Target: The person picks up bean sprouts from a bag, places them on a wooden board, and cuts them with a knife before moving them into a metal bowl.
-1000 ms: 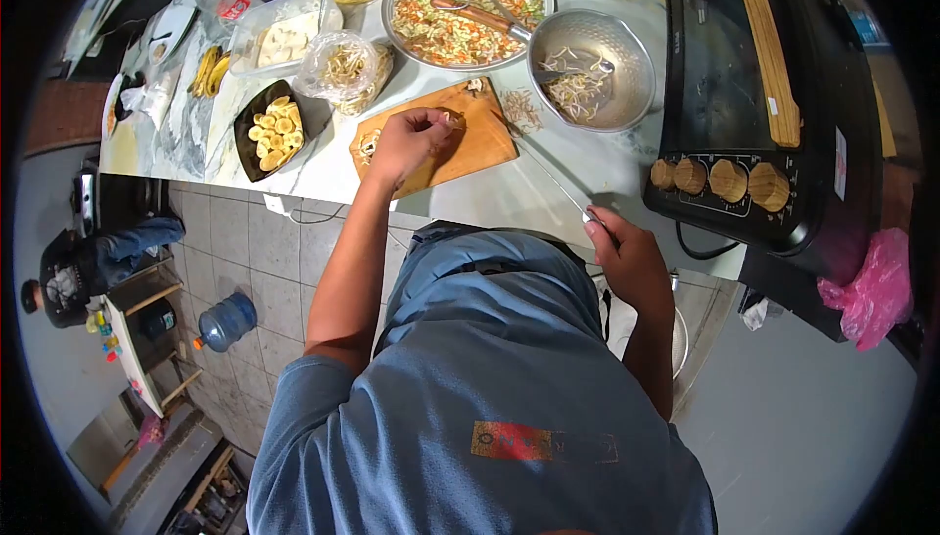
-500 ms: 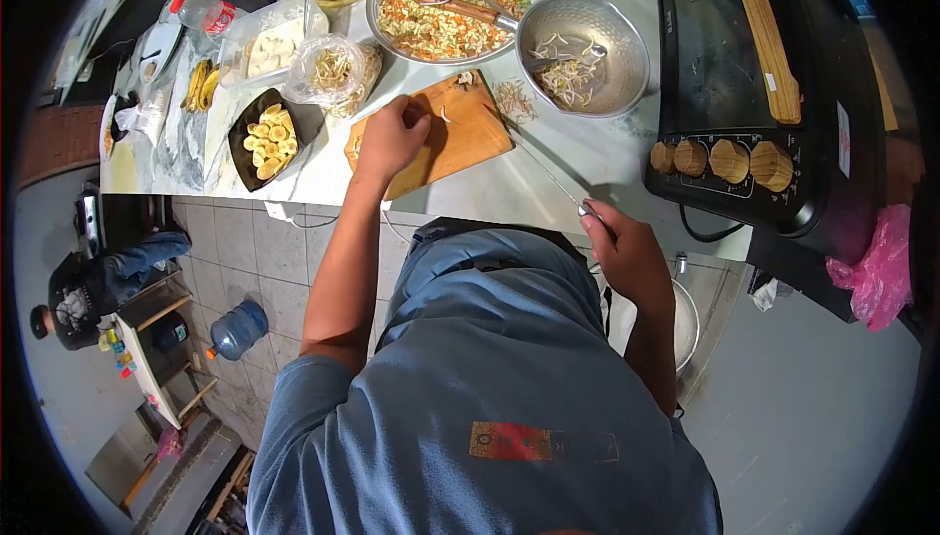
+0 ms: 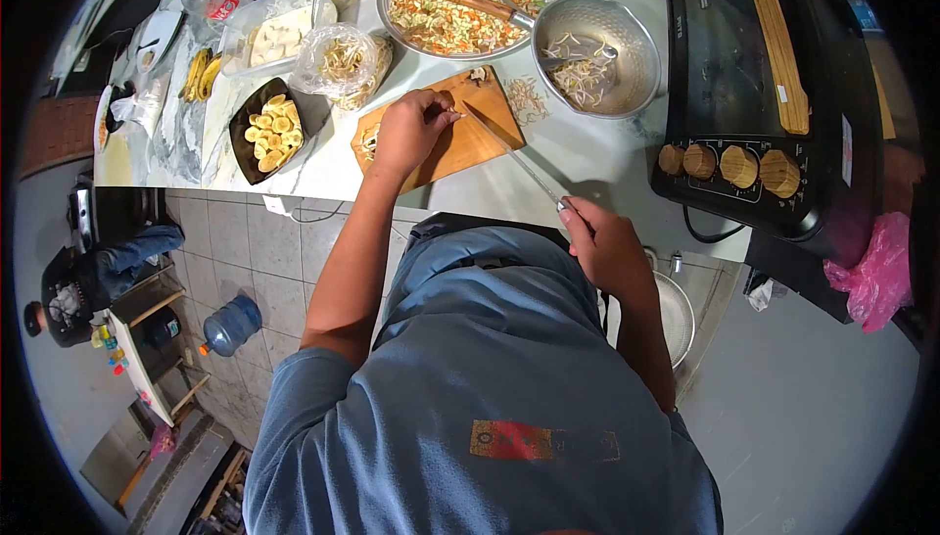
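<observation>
Knife (image 3: 524, 163) in right fingers (image 3: 581, 229)

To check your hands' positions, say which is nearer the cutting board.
Left. The left hand is over the cutting board; the right hand, holding the knife, is off the board, to its lower right.

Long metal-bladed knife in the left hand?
No, the right hand grips the knife, whose blade reaches over the brown rectangular wooden board.
</observation>
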Demonstrator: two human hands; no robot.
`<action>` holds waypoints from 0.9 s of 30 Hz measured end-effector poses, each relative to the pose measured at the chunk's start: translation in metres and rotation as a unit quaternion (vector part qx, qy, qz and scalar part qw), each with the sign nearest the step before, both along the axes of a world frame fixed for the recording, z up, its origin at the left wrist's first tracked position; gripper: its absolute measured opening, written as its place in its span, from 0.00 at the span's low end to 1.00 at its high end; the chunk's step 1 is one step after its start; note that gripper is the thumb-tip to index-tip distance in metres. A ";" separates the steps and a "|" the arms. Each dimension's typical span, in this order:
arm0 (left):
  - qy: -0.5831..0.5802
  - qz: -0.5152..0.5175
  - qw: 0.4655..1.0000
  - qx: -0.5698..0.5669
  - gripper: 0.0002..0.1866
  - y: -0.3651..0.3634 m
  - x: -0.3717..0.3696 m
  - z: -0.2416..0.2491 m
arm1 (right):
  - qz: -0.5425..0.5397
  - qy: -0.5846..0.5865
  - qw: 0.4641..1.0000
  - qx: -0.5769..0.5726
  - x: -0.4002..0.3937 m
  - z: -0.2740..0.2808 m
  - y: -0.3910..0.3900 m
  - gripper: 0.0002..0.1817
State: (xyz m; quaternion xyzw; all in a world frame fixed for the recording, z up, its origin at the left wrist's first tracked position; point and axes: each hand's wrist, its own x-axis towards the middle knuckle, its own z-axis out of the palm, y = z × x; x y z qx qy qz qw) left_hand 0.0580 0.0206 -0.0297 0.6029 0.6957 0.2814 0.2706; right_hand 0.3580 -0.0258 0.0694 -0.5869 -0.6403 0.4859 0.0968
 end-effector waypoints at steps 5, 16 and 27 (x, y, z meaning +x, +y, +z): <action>0.004 0.002 1.000 0.013 0.14 0.000 -0.002 -0.009 | 0.021 -0.036 0.998 -0.038 -0.005 -0.002 0.001 0.20; -0.026 -0.002 1.000 0.003 0.13 0.003 -0.003 -0.006 | 0.008 -0.053 0.998 -0.035 -0.010 -0.005 -0.004 0.19; -0.013 -0.015 1.000 -0.011 0.14 0.005 -0.006 -0.003 | 0.048 -0.102 0.991 0.077 -0.022 0.004 -0.009 0.18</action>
